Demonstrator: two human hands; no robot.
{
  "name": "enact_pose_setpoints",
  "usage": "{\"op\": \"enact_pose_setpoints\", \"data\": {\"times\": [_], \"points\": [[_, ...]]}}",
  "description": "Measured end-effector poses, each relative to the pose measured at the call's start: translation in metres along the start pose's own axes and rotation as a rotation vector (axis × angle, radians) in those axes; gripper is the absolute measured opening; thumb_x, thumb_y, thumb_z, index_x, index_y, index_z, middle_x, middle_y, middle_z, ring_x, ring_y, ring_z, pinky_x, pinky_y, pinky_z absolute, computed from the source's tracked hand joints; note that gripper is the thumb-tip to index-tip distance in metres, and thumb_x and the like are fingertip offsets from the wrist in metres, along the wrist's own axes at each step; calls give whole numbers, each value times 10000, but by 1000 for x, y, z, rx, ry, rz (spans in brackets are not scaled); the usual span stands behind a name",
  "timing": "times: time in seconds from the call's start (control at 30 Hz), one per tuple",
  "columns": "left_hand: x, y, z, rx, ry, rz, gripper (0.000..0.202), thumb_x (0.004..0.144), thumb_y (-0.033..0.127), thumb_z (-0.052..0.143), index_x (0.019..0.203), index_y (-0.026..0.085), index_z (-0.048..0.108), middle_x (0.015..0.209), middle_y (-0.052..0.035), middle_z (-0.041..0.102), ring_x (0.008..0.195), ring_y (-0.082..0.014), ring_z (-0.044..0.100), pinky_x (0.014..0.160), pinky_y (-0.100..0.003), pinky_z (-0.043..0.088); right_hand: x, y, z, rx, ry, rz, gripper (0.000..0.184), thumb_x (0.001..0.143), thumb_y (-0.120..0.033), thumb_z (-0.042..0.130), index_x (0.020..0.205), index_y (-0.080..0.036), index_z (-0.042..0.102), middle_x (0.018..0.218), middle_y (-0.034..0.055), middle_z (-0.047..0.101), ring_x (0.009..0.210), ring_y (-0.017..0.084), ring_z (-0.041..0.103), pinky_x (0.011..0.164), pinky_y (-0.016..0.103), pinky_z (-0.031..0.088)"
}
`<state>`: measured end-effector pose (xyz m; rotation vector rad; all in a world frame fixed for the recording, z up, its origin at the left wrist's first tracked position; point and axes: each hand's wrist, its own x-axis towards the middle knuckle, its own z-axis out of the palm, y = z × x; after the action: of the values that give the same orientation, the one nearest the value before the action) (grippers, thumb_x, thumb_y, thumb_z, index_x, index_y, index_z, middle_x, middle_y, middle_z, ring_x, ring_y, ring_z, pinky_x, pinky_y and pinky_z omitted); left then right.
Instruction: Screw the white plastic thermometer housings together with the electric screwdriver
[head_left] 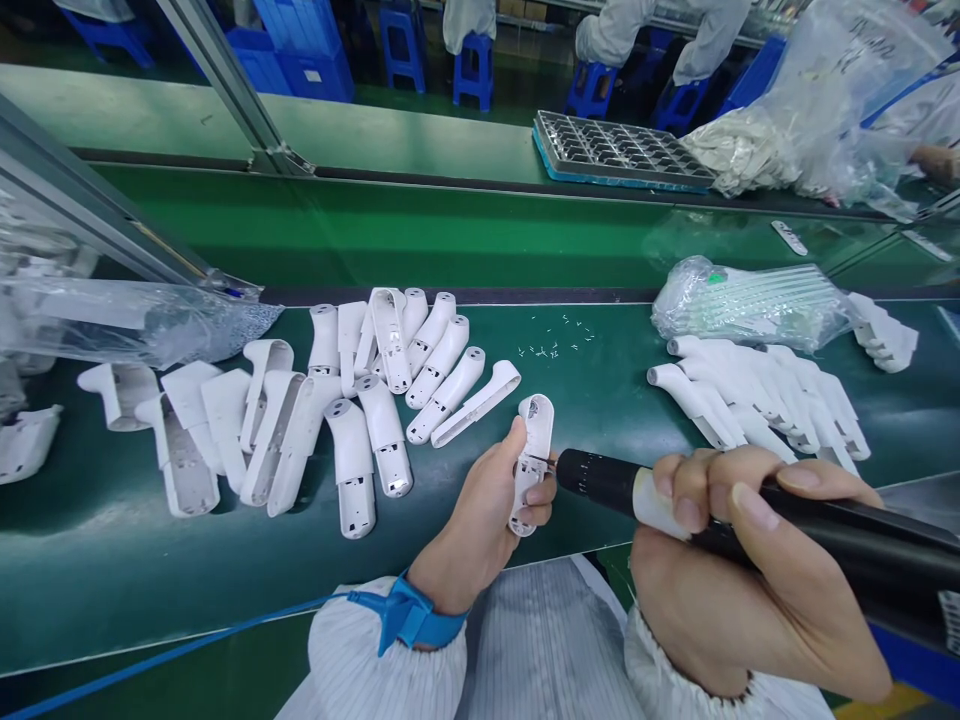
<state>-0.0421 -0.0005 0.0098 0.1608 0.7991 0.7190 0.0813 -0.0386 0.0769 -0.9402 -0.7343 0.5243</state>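
The left hand (pixel 480 520) is closed around a white plastic housing (pixel 531 465), held over the green bench (pixel 225 590). The right hand (pixel 750 570) grips a black electric screwdriver (pixel 622 485). Its tip is very small and partly hidden by the left fingers, so I cannot tell if it touches the housing. Tiny screws (pixel 551 340) lie on the bench.

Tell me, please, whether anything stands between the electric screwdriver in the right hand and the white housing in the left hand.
Nothing visible does: the tip of the black electric screwdriver in the right hand sits at the white plastic housing in the left hand, just above the left fingers.
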Motion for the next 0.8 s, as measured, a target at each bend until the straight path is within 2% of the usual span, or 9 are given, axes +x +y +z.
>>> {"op": "enact_pose_setpoints", "data": {"times": [0.2,0.4,0.5,0.63,0.73,0.8], "points": [[-3,-1,3,40,21,5,503,930,625,724,923,140,593,701,44,453,512,-32,361,426,-140,288,0,2,0,5,-21,-35,202,810,-76,561,947,-224,547,678,-39,562,554,135,521,580,325,480],[0,-12,6,14,132,60,514,856,596,811,913,184,510,747,51,486,509,-24,355,428,-132,222,-5,1,-4,-45,-195,-57,235,815,-64,624,954,-251,590,686,-62,580,545,127,538,602,341,531],[-1,-15,7,12,117,45,490,867,574,802,949,191,506,757,56,485,502,-21,340,433,-134,200,-6,3,-6,-40,-194,-81,266,815,-56,618,985,-260,596,674,-68,571,533,125,525,588,337,528],[-3,-16,11,61,92,61,510,850,602,799,936,200,497,756,59,478,505,-26,323,447,-144,189,-7,6,-10,12,-128,-61,263,800,-65,601,975,-260,576,652,-64,543,506,133,488,554,346,502],[0,-21,14,160,98,70,487,889,638,728,920,220,480,717,70,437,508,-50,315,464,-166,193,-5,6,-14,-16,-153,-56,268,788,-86,625,982,-265,582,653,-60,553,496,139,489,548,352,504],[5,-24,14,357,99,98,471,959,681,599,899,229,482,693,63,414,520,-81,335,481,-196,219,-1,7,-19,-42,-142,-69,267,775,-84,623,975,-257,583,663,-51,570,510,149,515,560,355,511]]}}
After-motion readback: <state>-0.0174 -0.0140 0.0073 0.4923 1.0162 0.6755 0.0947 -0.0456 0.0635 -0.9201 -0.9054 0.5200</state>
